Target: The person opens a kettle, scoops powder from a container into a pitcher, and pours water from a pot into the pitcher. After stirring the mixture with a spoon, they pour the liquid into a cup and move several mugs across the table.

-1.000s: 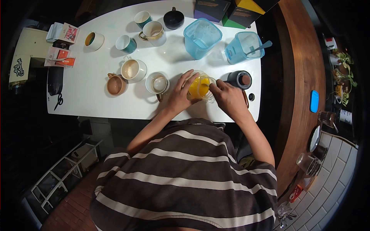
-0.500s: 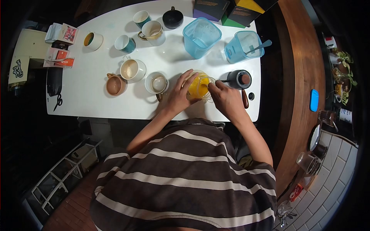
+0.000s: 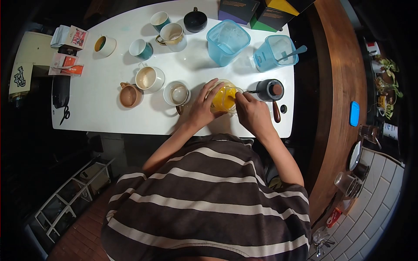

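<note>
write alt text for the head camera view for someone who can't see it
Two bare hands work at a white table: the left hand steadies a clear container of yellow contents, the right hand over it, with cups and blue tubs beyond.

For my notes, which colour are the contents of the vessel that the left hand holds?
The contents are yellow-orange, seen best in the head view.

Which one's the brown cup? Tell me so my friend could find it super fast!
Find the big white table. Look on its left half, near the edge closest to the person. The brown cup sits just left of a bigger white mug, and it's the only cup there that's brown all over.
</note>
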Motion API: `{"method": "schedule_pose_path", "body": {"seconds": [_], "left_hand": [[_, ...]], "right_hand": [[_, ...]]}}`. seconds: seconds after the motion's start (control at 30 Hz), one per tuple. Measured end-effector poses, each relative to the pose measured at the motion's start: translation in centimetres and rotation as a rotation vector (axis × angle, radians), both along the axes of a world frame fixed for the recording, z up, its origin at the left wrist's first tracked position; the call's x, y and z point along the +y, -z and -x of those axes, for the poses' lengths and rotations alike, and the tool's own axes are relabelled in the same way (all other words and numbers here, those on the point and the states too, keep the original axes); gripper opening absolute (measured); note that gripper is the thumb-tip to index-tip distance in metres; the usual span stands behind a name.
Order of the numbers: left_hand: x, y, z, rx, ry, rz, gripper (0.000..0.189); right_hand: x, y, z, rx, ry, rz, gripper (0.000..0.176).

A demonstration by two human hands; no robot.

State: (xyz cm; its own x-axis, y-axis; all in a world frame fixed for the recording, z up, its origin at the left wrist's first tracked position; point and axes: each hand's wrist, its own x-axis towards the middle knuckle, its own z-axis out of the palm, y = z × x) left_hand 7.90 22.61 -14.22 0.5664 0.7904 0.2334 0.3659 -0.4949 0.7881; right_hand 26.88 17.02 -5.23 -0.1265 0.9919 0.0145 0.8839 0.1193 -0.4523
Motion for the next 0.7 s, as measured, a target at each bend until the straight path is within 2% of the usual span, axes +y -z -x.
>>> {"method": "schedule_pose_path", "body": {"seconds": [0.13, 0.27, 0.33, 0.47, 0.53, 0.67, 0.7], "left_hand": [[-0.1, 0.2, -0.1, 0.003, -0.007, -0.01, 0.099], [-0.1, 0.3, 0.1, 0.0, -0.011, 0.015, 0.098], [0.0, 0.3, 0.0, -0.01, -0.012, 0.003, 0.098], [0.0, -0.1, -0.1, -0.019, 0.001, 0.005, 0.098], [-0.1, 0.1, -0.2, -0.016, 0.0, 0.008, 0.098], [-0.1, 0.1, -0.1, -0.023, -0.001, 0.001, 0.097], [0.0, 0.2, 0.0, -0.024, -0.002, 0.0, 0.097]], "right_hand": [[0.1, 1.1, 0.1, 0.243, -0.024, -0.003, 0.018], [0.4, 0.8, 0.2, 0.18, 0.03, -0.087, 0.017], [0.1, 0.5, 0.1, 0.003, 0.048, -0.03, 0.014], [-0.1, 0.5, 0.1, 0.03, 0.015, 0.001, 0.014], [-0.1, 1.1, 0.1, 0.191, -0.027, 0.016, 0.017], [0.2, 0.9, 0.3, 0.206, 0.043, -0.056, 0.017], [0.2, 0.7, 0.2, 0.122, 0.059, -0.04, 0.017]]}}
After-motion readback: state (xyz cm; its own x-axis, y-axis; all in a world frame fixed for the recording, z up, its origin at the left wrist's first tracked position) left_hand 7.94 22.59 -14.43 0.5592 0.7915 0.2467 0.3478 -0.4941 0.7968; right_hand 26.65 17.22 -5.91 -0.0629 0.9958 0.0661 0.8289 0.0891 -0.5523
